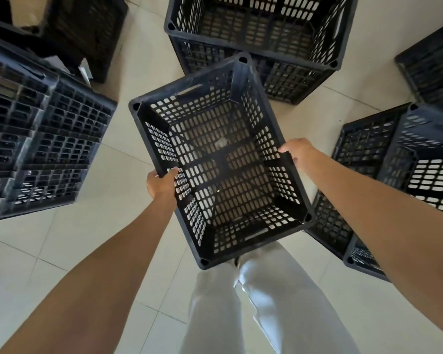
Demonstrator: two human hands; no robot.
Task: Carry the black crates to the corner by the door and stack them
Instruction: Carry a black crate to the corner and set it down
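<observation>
I hold an empty black perforated crate (210,103) in front of me above the tiled floor, its open top facing up. My left hand (160,183) grips its left long rim, thumb hooked inside. My right hand (296,152) grips the right long rim, fingers curled over the edge. Ahead stands a stack of black crates (253,44), the top one open and empty.
A tall stack of crates (46,139) stands at the left, with more dark crates (87,29) behind it. Two-high crates (384,159) sit at the right, another (430,70) at far right. My light trousers (261,302) show below. Pale floor tiles (143,60) lie between the stacks.
</observation>
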